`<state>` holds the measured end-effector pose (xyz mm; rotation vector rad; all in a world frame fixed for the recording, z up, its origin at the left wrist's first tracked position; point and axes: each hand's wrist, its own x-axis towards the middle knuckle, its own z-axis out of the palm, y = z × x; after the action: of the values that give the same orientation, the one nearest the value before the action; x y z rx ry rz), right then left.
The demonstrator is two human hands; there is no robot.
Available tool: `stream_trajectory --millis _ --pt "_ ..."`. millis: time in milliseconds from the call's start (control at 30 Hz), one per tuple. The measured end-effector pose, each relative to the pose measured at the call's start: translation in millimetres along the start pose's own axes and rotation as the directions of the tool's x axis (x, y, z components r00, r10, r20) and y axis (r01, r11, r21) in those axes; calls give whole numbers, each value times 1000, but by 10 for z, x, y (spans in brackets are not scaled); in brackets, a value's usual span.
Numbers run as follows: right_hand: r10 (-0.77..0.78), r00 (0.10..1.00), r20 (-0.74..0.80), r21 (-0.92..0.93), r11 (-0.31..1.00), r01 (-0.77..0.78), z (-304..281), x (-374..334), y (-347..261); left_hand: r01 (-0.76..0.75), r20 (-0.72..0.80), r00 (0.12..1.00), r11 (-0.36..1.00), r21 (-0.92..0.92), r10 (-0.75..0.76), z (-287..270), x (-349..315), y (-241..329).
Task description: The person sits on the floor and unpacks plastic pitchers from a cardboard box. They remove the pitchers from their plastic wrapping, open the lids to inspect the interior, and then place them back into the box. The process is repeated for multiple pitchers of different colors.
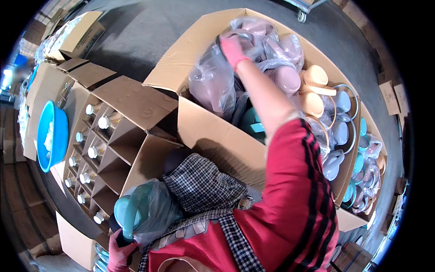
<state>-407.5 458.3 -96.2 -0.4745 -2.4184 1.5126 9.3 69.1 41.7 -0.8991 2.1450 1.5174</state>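
Observation:
My left hand [121, 252], in a pink and dark glove, is closed on the handle of a teal plastic vessel [141, 206]. This vessel is partly wrapped in a clear bag and held against my checked apron. My right arm stretches across a large open carton [217, 129]. There, my right hand [233, 49], gloved the same way, closes on a mauve plastic vessel [212, 88] in a clear bag; its fingertips are partly hidden and the bag is blurred. More bagged mauve vessels [286, 79] lie beside it, and a teal one [252, 123] sits below my forearm.
Peach vessels [312, 103] and blue ones [340, 132] with hoop handles fill the carton's right part. Another full carton [378, 147] stands beyond. At left are a divided carton [122, 147] of white-capped bottles and a blue basin [62, 136]. A wheeled cart [302, 8] stands at the far edge.

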Motion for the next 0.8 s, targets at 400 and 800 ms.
stream_trajectory --millis 400,800 --pt "-236 971 22 -322 918 231 -1145 -121 538 -30 59 998 999 31 28 49 178 -14" --pt "-125 977 173 -902 378 208 -1919 622 948 68 -3 998 996 49 -68 114 163 15"
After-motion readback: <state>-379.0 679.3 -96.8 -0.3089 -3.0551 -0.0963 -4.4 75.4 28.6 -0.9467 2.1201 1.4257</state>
